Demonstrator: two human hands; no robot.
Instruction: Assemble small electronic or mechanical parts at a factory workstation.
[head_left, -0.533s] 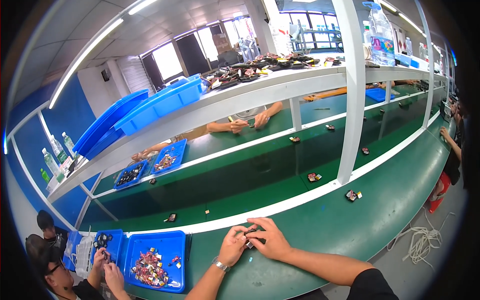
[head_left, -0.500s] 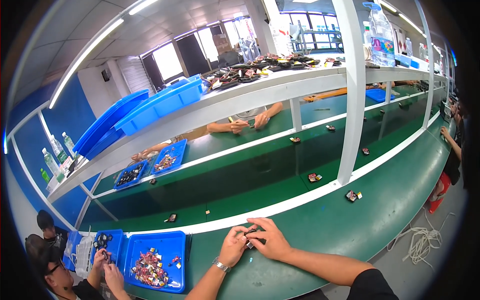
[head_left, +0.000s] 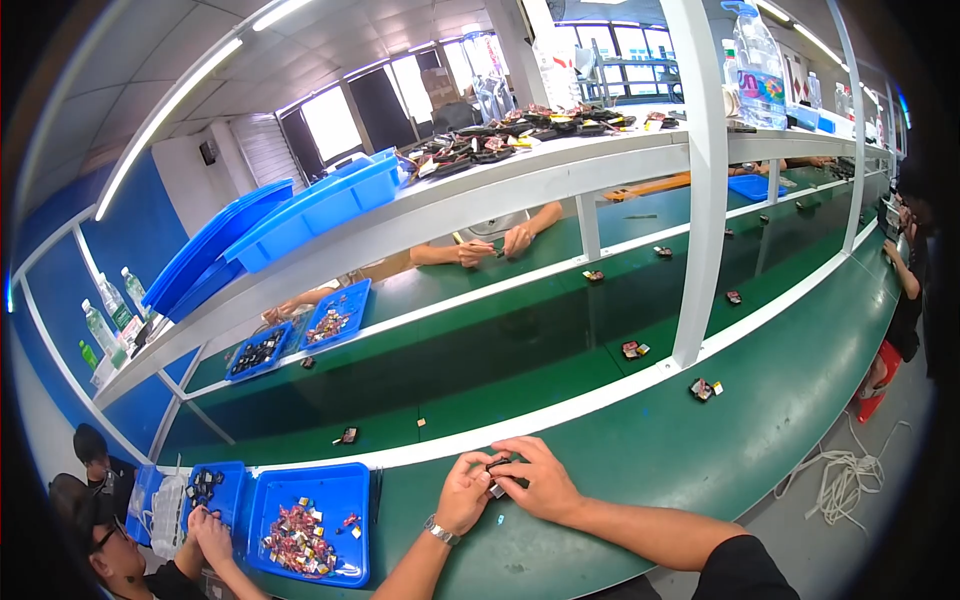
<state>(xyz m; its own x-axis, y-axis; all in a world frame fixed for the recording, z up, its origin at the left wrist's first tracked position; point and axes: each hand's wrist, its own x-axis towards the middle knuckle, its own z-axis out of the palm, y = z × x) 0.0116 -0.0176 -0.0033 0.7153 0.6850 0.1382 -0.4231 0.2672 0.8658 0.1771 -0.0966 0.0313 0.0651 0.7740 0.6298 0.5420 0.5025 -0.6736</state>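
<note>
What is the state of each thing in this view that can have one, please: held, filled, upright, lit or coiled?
Left grip: closed on the small black part
Right grip: closed on the same part
Small black part: held, partly covered by fingers
Nearest blue tray: open, partly filled
Shelf trays: stacked unevenly
Large bottle: upright
White cable: loosely coiled
Ceiling lamp: lit

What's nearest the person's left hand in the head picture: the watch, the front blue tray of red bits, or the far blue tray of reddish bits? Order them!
From the left hand:
1. Watch, on the same arm's wrist.
2. Front blue tray, on its left.
3. Far blue tray, across to the left.
</note>
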